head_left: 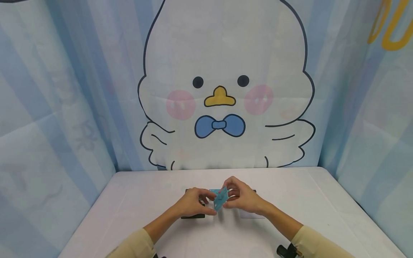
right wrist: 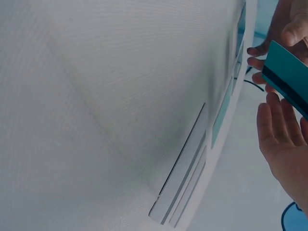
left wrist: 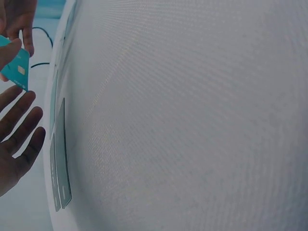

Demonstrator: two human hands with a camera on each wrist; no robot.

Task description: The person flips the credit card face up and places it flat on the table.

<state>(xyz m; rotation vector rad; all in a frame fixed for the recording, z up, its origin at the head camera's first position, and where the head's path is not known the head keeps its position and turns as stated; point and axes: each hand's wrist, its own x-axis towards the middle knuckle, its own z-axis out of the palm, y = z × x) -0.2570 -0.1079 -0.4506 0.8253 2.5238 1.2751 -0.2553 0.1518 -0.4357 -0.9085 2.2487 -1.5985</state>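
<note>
Above the white tbl, your R hand is pinching a teal chip card; your L hand, loosely spread, is touching its edge. Bird-print bkgd curtain is hanging behind.

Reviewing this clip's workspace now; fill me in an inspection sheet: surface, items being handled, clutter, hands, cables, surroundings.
Surface: white table.
Job's things: teal card, tilted above the table; chip on one face, dark stripe on the other.
Clutter: flat pieces lying on the table, partly hidden by the hands: a dark piece, a blue piece, a pale piece.
Hands: right hand holds the card; left hand is at its other side, several fingers spread, grip unclear.
Cables: nothing seen; the dark curves in the wrist views are curtain print.
Surroundings: pale blue-and-white curtain with a cartoon bird wearing a blue bow tie.
</note>
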